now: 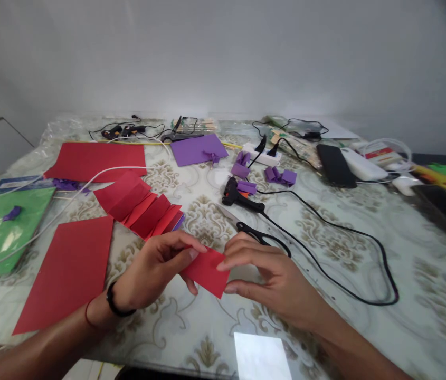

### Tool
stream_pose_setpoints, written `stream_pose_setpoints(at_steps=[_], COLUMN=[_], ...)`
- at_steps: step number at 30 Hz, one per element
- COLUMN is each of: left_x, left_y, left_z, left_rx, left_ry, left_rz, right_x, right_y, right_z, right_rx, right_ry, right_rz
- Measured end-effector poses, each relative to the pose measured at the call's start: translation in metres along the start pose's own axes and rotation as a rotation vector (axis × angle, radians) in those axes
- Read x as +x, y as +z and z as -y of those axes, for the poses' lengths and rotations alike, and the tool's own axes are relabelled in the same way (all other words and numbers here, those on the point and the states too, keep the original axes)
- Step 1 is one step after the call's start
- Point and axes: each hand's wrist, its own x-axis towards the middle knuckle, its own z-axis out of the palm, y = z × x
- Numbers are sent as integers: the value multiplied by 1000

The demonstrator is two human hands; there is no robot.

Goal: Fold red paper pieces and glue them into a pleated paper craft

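Observation:
Both hands pinch a small red paper piece (207,270) just above the patterned table near its front edge. My left hand (155,269) grips its left end between thumb and fingers; a black band and a red thread circle that wrist. My right hand (264,274) holds the right end, fingers closed on the paper. Black-handled scissors (252,232) lie right behind my right hand. A fan of overlapping red paper strips (143,208) lies just beyond my left hand.
Red sheets (68,272) (96,158) and green sheets (3,224) lie at the left. A black glue gun (238,196) with a long looping cord sits mid-table, purple paper (199,149) and folded purple bits behind it. Phones (335,164), a power strip (260,153) and cables crowd the far right.

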Motion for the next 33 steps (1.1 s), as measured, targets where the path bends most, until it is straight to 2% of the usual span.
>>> stream_pose_setpoints(at_steps=[4, 8, 10, 13, 16, 24, 33], left_x=[-3, -7, -9, -11, -13, -14, -18], left_y=[-1, -1, -2, -1, 0, 3, 4], left_z=[-6, -13, -14, -15, -17, -16, -12], left_rx=[26, 172, 335, 607, 697, 709, 713], left_ry=[-3, 135, 268, 472, 589, 591, 596], left_rz=[61, 106, 64, -76, -150, -179, -240], right_x=[2, 1, 1, 1, 2, -2, -2], right_y=[0, -1, -3, -4, -2, 3, 4], right_z=[1, -1, -1, 1, 4, 9, 8], right_rx=[33, 56, 44, 34, 38, 99, 116], right_ry=[-26, -67, -86, -101, -93, 6, 68], right_rz=[-44, -150, -197, -228, -233, -281, -266])
